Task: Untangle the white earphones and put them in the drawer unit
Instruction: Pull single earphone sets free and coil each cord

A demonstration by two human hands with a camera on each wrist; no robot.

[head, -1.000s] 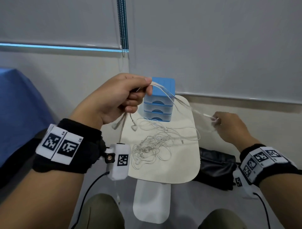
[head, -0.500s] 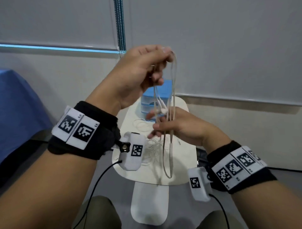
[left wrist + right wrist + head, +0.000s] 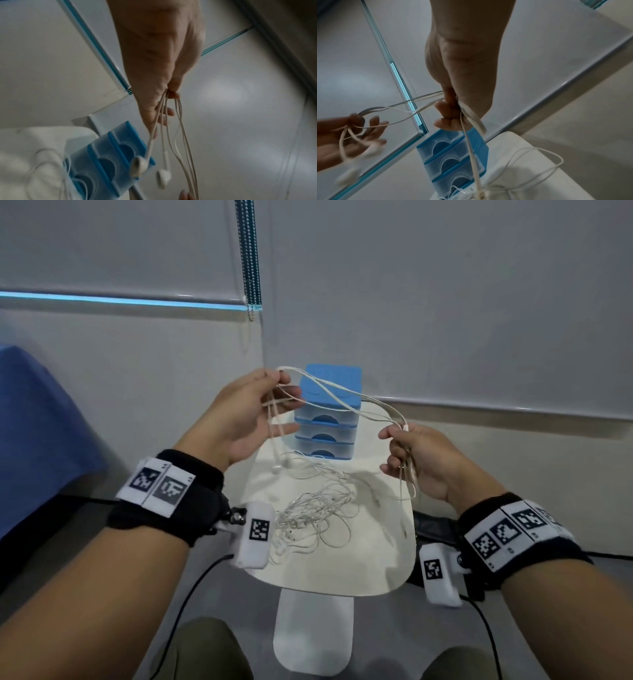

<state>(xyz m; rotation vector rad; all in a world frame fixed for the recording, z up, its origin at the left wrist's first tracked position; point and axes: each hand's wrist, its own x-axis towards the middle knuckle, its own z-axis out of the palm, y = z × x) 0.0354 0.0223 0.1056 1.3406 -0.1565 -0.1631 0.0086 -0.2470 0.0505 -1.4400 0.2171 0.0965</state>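
A white earphone cable (image 3: 342,397) stretches in several strands between my two hands, above the table. My left hand (image 3: 253,412) pinches one end of the strands; two earbuds (image 3: 163,175) hang below it. My right hand (image 3: 407,453) grips the other end, with loops dangling from the fist (image 3: 452,115). A tangled heap of more white earphones (image 3: 315,508) lies on the small cream table (image 3: 376,559). The blue drawer unit (image 3: 329,419) with three closed drawers stands at the table's far edge, behind the stretched cable.
A blue-covered surface (image 3: 34,422) stands at the left. A black bag (image 3: 435,529) lies on the floor right of the table. Window blinds and a bead chain (image 3: 251,258) cover the wall behind. My knees (image 3: 202,652) are below the table.
My left hand has come down from head height to the drawer unit's level. My right hand has moved out to the right, drawing the cable strands out between the hands.
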